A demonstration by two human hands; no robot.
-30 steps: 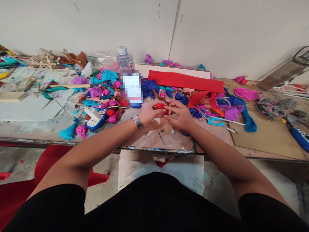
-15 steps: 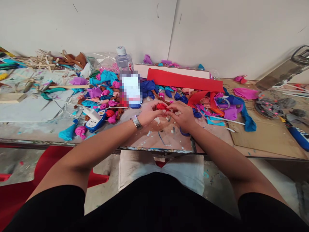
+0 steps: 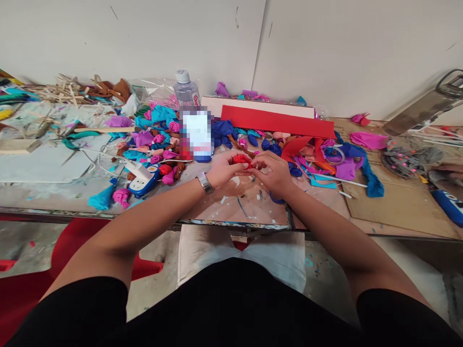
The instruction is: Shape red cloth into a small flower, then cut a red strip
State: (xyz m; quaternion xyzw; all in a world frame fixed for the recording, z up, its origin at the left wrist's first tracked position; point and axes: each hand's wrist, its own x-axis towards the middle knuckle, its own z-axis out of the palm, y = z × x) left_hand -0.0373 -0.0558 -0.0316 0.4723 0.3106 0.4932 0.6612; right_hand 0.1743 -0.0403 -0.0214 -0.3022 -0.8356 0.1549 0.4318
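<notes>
Both of my hands meet over the table's middle, pinching a small red rolled fabric flower (image 3: pixel 241 158). My left hand (image 3: pixel 223 170), with a metal watch on its wrist, closes on the flower from the left. From the right, the fingers of my right hand (image 3: pixel 274 172) curl around the same flower. Most of the flower is hidden by my fingers. A heap of rolled fabric pieces (image 3: pixel 159 144) in pink, teal, purple and blue lies just beyond my hands.
A long red felt sheet (image 3: pixel 277 120) lies at the back, a water bottle (image 3: pixel 185 89) left of it. A blue and white power strip (image 3: pixel 142 176) sits to my left. Brown cardboard (image 3: pixel 398 202) covers the right side. Wooden sticks (image 3: pixel 61 89) pile at far left.
My hands have stayed in place over the red flower; only the fingers shifted slightly around it. A hand or object has come into view at the far right edge.
</notes>
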